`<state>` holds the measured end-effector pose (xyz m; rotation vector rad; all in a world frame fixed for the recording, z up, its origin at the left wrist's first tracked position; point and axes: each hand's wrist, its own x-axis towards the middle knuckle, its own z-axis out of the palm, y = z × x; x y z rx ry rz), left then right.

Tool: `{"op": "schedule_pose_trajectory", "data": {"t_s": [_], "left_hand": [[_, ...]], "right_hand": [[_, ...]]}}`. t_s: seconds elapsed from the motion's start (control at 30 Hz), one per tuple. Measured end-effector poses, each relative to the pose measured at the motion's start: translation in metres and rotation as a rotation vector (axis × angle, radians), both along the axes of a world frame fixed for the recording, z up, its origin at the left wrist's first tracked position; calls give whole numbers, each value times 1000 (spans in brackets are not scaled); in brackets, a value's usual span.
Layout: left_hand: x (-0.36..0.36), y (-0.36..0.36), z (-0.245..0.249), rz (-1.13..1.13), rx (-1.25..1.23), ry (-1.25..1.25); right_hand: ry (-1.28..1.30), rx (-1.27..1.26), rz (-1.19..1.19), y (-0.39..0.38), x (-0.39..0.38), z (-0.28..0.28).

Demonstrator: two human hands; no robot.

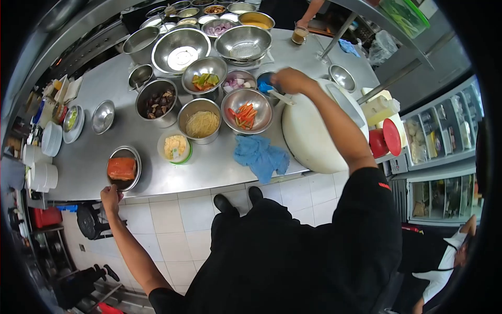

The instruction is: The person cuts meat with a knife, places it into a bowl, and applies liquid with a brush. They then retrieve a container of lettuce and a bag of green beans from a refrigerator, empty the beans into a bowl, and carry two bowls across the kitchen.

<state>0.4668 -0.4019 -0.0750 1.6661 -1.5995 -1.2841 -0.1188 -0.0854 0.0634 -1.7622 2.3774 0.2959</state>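
At the counter's front left edge, my left hand [110, 199] pinches the near rim of a shallow metal bowl [137, 163]. An orange-red slab [121, 169], like a piece of salmon, lies in that bowl. Over on the right, my right hand [294, 81] is curled above a small metal pot [266, 78], slightly blurred by motion. A blue piece [265, 87] and a pale flat handle [281, 97] show just under its fingers; I cannot tell what it grips. Close by are a bowl of red pepper strips [244, 115] and a pot of chopped onion [237, 83].
Pots of noodles [202, 124] and dark mushrooms [160, 104] stand mid-counter, beside a tub of pale yellow paste [175, 147]. A blue cloth [261, 157] lies near the front edge. A large white rounded container [314, 133] overhangs at right. Another person's hand [303, 23] is at a glass.
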Motion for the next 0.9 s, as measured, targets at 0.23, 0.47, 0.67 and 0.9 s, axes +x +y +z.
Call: {"op": "schedule_pose_trajectory", "data": {"t_s": [0.23,0.47,0.67,0.9], "left_hand": [[6,10,-12,143,-116,88],[18,16,-14,-307,-753,-1074],[8,30,31,301,-147,409],[-81,80,98,213,-98,552]], "right_hand": [[-528,-149,198,77,-21,-23],[-333,-333,241,64,-25,-66],[-470,-612,46,63,-58,-59],[-677,-591,20,65,-70,-44]]}}
